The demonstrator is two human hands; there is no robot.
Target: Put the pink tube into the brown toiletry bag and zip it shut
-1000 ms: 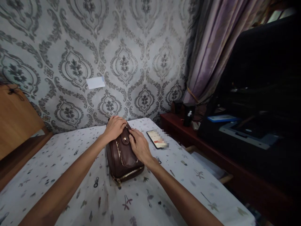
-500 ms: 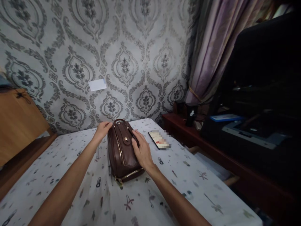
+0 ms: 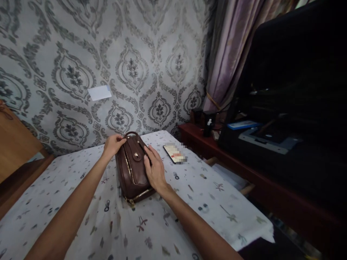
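Observation:
A brown leather bag (image 3: pixel 135 166) with gold zips, a round clasp and a top loop handle lies on the patterned white cloth (image 3: pixel 114 231). At its upper left corner, my left hand (image 3: pixel 113 145) is closed, thumb and fingers pinched on the bag's edge near the handle. My right hand (image 3: pixel 155 169) rests along the bag's right side, its fingers extended and slightly apart. The zip along the front panel and the one at the near end both show.
Right of the bag lies a phone (image 3: pixel 173 153), its screen lit. A dark red desk (image 3: pixel 195 139) with a large black screen (image 3: pixel 284 83) stands at the right, a drawer (image 3: pixel 230 177) partly out. Wooden furniture (image 3: pixel 18 144) is at the left, patterned wall behind.
The view has shifted, so the bag, phone and wall appear further left and slightly higher. My left hand's fingers have come onto the bag's upper left edge; my right hand stays on its side.

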